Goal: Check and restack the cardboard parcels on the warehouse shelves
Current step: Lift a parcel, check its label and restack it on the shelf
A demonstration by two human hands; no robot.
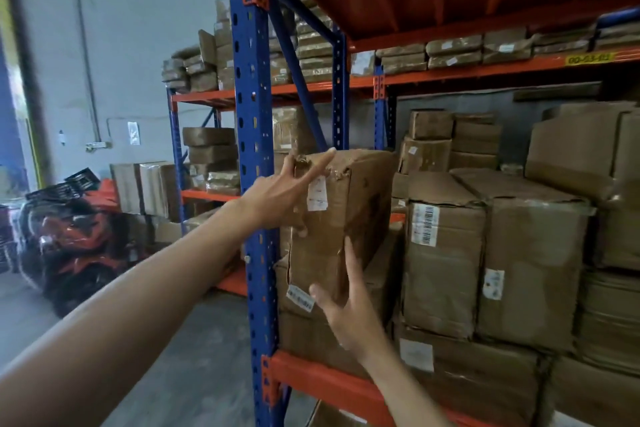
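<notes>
Both hands on the upright parcel [341,215] at the shelf's end: left hand [277,196] flat, fingers straight, on its top corner; right hand [349,312] spread against the lower edge. Steadying step; next, probably square it up with 2 even pushes.

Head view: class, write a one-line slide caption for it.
Both hands, left and right, touch a worn parcel with straight fingers at the shelf end.

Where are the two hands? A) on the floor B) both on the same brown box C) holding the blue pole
B: the left hand and right hand both lie with straight fingers on one battered cardboard parcel.
</notes>
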